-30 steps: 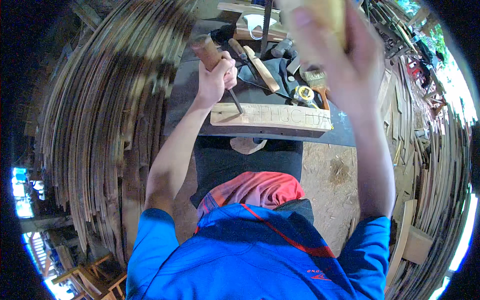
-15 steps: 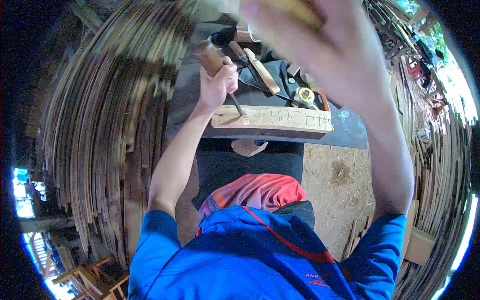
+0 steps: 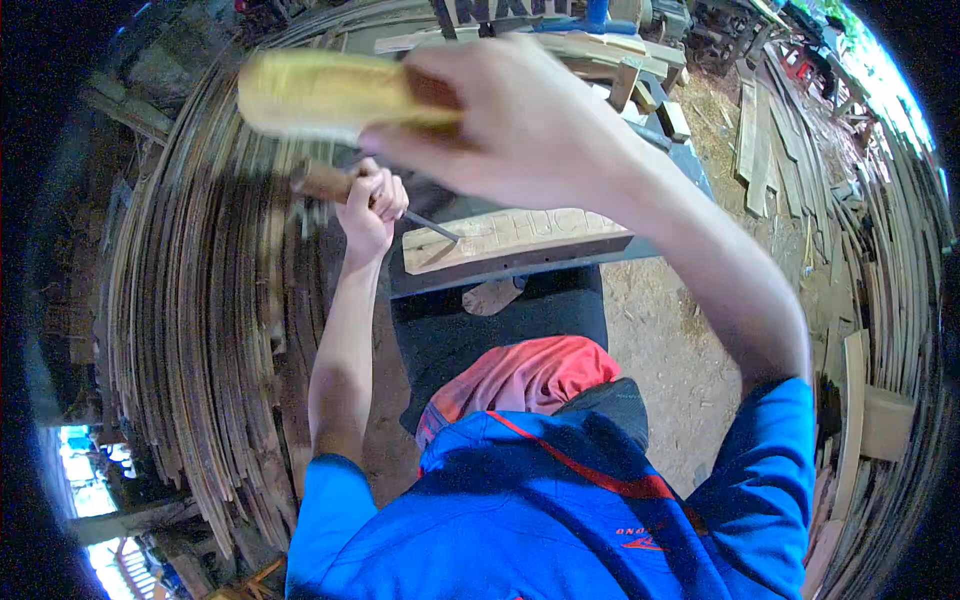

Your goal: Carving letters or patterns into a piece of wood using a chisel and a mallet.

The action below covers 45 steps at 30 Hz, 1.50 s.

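Observation:
My left hand (image 3: 372, 208) is closed round the wooden handle of a chisel (image 3: 430, 226), which slants down to the right with its tip against the left part of a pale board (image 3: 427, 257) marked with lettering. The board lies along the near edge of a dark workbench (image 3: 635, 250). My right hand (image 3: 510, 125) is raised over the bench, gripping a blurred yellow wooden mallet (image 3: 305, 90) that lies crosswise above the chisel handle. My right hand and arm hide much of the bench behind them.
Long timber stacks (image 3: 180, 300) fill the left side. Planks (image 3: 755, 140) lie on the floor at the far right, with more boards (image 3: 880, 250) nearer. Wood blocks (image 3: 670, 118) and a machine (image 3: 662, 22) are at the bench's far end. A board piece (image 3: 885, 420) stands low at the right.
The mallet and my right hand have swung leftward across the view. The chisel now leans further left at its handle, tip still on the board. The view has shifted, showing more beyond the bench.

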Each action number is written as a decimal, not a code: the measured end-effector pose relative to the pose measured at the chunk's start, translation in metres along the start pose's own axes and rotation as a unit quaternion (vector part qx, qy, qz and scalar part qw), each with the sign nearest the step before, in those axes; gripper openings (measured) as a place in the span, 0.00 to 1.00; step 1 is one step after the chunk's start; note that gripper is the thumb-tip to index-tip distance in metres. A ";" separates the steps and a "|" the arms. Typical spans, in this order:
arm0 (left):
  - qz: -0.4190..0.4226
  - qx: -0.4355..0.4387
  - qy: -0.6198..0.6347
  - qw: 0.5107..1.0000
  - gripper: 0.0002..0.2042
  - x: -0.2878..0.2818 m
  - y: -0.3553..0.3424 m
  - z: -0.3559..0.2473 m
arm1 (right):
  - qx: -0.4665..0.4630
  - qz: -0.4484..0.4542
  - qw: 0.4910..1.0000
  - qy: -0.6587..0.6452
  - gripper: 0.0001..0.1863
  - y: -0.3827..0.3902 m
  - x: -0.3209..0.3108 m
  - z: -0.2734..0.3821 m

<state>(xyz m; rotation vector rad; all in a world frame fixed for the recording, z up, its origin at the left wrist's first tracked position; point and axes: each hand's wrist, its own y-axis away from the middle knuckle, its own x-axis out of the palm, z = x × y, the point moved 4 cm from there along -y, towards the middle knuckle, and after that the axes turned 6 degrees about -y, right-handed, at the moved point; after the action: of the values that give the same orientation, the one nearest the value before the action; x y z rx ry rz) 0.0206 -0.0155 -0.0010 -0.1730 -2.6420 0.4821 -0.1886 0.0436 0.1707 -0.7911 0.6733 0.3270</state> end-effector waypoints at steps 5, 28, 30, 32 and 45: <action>0.021 0.026 0.045 0.998 0.11 -0.018 0.018 -0.005 | 0.158 -0.151 0.940 -0.261 0.26 0.060 0.021 -0.067; 0.086 -0.056 0.049 0.994 0.13 -0.003 -0.010 0.004 | 0.428 -0.147 0.756 -0.473 0.22 0.194 0.145 -0.186; 0.093 -0.071 0.041 0.992 0.14 -0.001 -0.015 0.006 | 0.425 -0.143 0.753 -0.481 0.22 0.195 0.146 -0.187; 0.097 -0.097 0.034 0.990 0.14 -0.002 -0.023 0.012 | 0.433 -0.148 0.744 -0.487 0.22 0.196 0.148 -0.188; 0.001 -0.140 -0.053 0.989 0.17 0.016 -0.048 0.024 | 0.421 -0.140 0.756 -0.482 0.23 0.187 0.144 -0.190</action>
<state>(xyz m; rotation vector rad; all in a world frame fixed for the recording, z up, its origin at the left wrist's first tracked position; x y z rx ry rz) -0.0067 -0.0641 0.0027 -0.2421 -2.8045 0.1196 -0.2578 0.0307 -0.1237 0.2122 -0.3160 0.0895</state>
